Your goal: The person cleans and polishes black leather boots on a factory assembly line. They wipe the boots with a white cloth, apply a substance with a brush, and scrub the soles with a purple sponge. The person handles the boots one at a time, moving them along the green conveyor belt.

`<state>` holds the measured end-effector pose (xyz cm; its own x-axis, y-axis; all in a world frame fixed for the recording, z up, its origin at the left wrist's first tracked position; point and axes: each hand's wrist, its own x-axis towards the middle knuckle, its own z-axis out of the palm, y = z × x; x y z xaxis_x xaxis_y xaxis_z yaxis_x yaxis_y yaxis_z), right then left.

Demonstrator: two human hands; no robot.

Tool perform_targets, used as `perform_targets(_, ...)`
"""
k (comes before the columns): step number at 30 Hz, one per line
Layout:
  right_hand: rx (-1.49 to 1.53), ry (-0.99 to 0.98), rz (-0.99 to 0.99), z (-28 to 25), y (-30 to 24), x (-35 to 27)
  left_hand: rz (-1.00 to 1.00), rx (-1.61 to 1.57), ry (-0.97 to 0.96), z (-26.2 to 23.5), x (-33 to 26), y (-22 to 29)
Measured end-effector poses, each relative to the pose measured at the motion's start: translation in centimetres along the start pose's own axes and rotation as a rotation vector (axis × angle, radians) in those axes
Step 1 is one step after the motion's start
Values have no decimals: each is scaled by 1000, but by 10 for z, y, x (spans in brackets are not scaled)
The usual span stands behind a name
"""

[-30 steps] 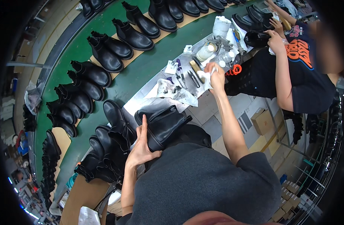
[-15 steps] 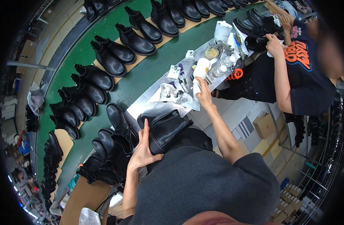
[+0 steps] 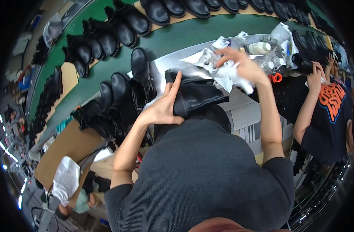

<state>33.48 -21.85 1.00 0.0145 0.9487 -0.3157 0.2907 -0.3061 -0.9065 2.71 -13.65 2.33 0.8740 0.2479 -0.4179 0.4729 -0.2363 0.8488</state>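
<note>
- Holds a black boot (image 3: 202,96) just in front of the torso, low by the lap; tipped over, with its sole toward the left, leg opening toward the right and toe on the far side.
- Grips the boot at its sole end with the left hand (image 3: 161,108): index finger stretched straight along the sole edge, thumb spread wide on the side nearer the torso.
- Hovers with the right hand (image 3: 246,69) beyond the boot and to its right, apart from it; motion-blurred, fingers bent and partly spread, closed on a white bundle (image 3: 231,79) too smeared to make out in detail.
- Just left of those fingers, a stained cloth (image 3: 206,60), crumpled on a metal bench (image 3: 175,58).
- Farther right along the bench, clear bottles (image 3: 266,65) close together, with an orange coil (image 3: 276,78) near them.
- Left of the left hand, loose boots (image 3: 140,67) crowded together, toes pointing away.
- Toward the lower left, brown cardboard (image 3: 68,150) and a crumpled white sheet (image 3: 67,179).
- Across the top, a long row of boots (image 3: 136,19) on tan board over a green surface (image 3: 184,34).
- At far right, a co-worker (image 3: 323,129) in a dark shirt with an orange print, holding a black shoe (image 3: 300,61).
</note>
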Motion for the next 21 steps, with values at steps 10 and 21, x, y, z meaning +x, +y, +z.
perform_targets(10, -31, -726, 237, 89, -29, 55, -84, -45, -33, -1, -4, 8)
perform_targets(21, -32, -743, 204, 92, -20, 55, -58, -7, -30, -3, -3, 1)
